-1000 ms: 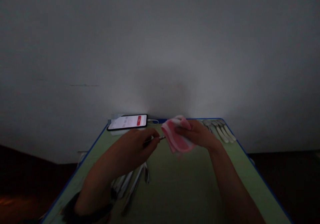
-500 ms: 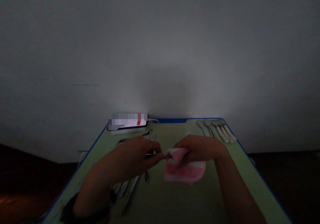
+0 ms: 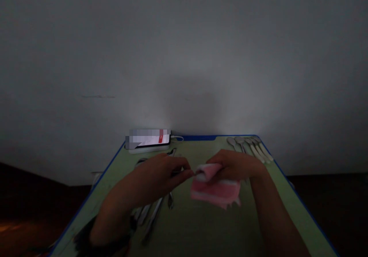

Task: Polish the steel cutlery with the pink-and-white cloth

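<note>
My left hand (image 3: pixel 165 174) is closed in a pinch near the middle of the table. Its fingertips hold a thin metal piece of cutlery, mostly hidden, whose kind I cannot make out. Just right of those fingertips, my right hand (image 3: pixel 231 165) grips a pink and white cloth (image 3: pixel 215 191). One fold of it is bunched over the far end of the thin piece, while the rest hangs loose below. Beneath my left forearm lie several pieces of metal cutlery (image 3: pixel 153 216), partly covered by the arm.
On the green table (image 3: pixel 201 230) with its blue edge, several spoons (image 3: pixel 240 141) and light-handled cutlery (image 3: pixel 254 150) lie in a row at the back right. A lit phone (image 3: pixel 149 139) with a white cable (image 3: pixel 178 138) rests at the back left, against the wall (image 3: pixel 184 58).
Both hands have shifted slightly up and to the right, carrying the cloth along. The cloth's hanging edge swings. Less of the thin metal piece shows between the hands.
</note>
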{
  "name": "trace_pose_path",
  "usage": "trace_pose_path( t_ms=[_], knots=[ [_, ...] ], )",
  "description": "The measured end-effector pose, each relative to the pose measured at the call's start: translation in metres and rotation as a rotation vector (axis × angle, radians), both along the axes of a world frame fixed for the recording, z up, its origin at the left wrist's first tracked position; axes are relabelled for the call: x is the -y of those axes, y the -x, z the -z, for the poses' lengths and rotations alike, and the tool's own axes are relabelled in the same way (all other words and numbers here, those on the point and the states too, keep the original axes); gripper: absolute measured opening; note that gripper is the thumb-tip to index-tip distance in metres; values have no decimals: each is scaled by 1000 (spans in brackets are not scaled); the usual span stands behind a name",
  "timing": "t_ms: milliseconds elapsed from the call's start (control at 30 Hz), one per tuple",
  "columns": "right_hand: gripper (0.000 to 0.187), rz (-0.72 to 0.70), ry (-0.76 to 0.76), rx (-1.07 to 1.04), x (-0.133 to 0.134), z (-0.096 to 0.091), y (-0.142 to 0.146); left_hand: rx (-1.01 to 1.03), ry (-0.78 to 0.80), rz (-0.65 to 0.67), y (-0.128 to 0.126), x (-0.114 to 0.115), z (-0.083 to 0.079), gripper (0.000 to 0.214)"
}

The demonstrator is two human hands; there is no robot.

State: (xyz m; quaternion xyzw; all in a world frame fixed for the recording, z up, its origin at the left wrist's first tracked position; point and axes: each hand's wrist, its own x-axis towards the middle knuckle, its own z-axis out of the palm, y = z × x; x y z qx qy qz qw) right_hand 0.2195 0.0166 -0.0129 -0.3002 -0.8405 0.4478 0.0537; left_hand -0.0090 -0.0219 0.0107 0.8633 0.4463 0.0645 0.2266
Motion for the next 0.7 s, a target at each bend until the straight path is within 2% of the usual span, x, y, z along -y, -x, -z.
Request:
trace_pose_path(
  t_ms=[133, 200, 367, 500, 567, 700],
  knots=[
    [15, 109, 29, -83, -1, -4, -14, 46, -20, -3, -10, 0, -1, 30],
    [16, 210, 16, -141, -1, -5, -20, 70, -32, -9, -11, 0, -1, 30],
    [21, 616, -187, -380, -5, -2, -21, 114, -53, -68, -1, -2, -2, 29],
    [30, 1079, -357, -746, -7, 5, 10, 211, -7, -135, 0, 1, -4, 33],
    [36, 1229, -282, -919, -6, 11, 33, 259, 19, -153, -4, 4, -3, 34],
    [45, 1209, 17, -1118, -4, 22, 63, 219, -16, -169, -16, 4, 2, 33]
  ],
)
